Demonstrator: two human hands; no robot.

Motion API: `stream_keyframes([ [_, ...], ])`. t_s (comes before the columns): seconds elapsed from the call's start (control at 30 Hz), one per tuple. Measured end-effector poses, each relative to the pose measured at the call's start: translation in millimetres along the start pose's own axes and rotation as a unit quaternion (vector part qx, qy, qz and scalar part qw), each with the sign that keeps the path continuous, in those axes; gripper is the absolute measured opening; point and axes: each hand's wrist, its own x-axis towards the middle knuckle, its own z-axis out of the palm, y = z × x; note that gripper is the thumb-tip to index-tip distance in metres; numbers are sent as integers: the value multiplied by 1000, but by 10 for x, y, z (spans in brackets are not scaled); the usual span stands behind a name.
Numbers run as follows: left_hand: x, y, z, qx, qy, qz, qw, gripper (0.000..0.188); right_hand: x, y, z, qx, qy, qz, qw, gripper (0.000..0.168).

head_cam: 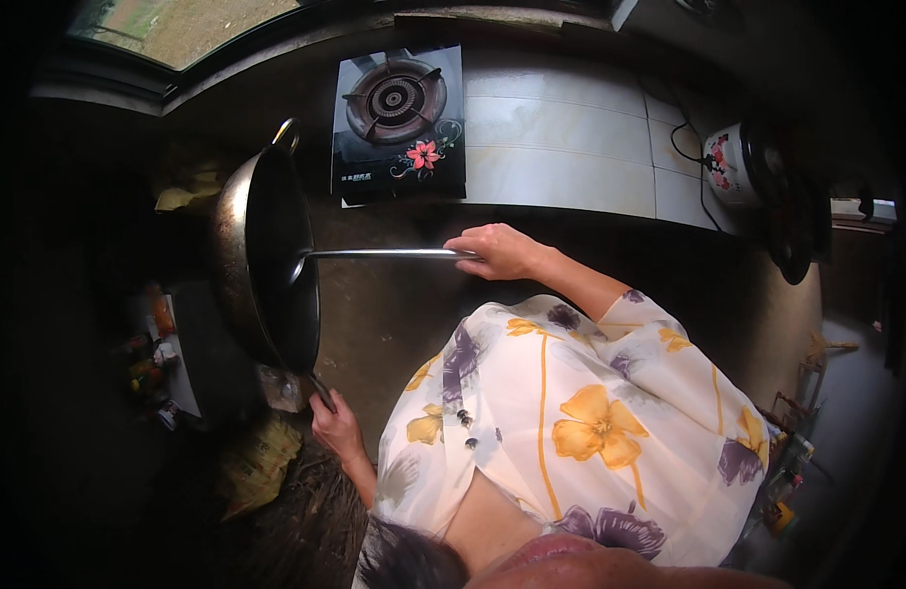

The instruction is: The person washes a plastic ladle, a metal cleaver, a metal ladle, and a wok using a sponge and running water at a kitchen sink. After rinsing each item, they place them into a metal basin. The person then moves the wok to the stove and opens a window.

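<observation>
My left hand (340, 431) grips the handle of a large metal wok (235, 250) at the lower left. The wok is tilted steeply onto its side, its dark inside facing right and its loop handle at the top. My right hand (497, 252) is closed around the long handle of a metal ladle or spatula (383, 254). The tool's head reaches into the wok, against or close to the inner wall; whether it touches cannot be told. A single-burner gas stove (364, 158) with a glass top and a flower print stands on the counter beyond, with no pan on it.
A white tiled counter (556, 132) runs right from the stove. On its right part stands a flower-patterned electric pot (725, 166) with a cord. Small containers (162, 346) stand at the far left, above a yellow bag (265, 464) and dry brushwood (313, 508). A window is at the upper left.
</observation>
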Motion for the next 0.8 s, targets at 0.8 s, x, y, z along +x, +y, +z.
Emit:
stream_keyframes([
  [0.8, 2124, 1901, 983, -623, -419, -65, 658, 16, 381, -607, -493, 43, 326, 203, 922, 45],
])
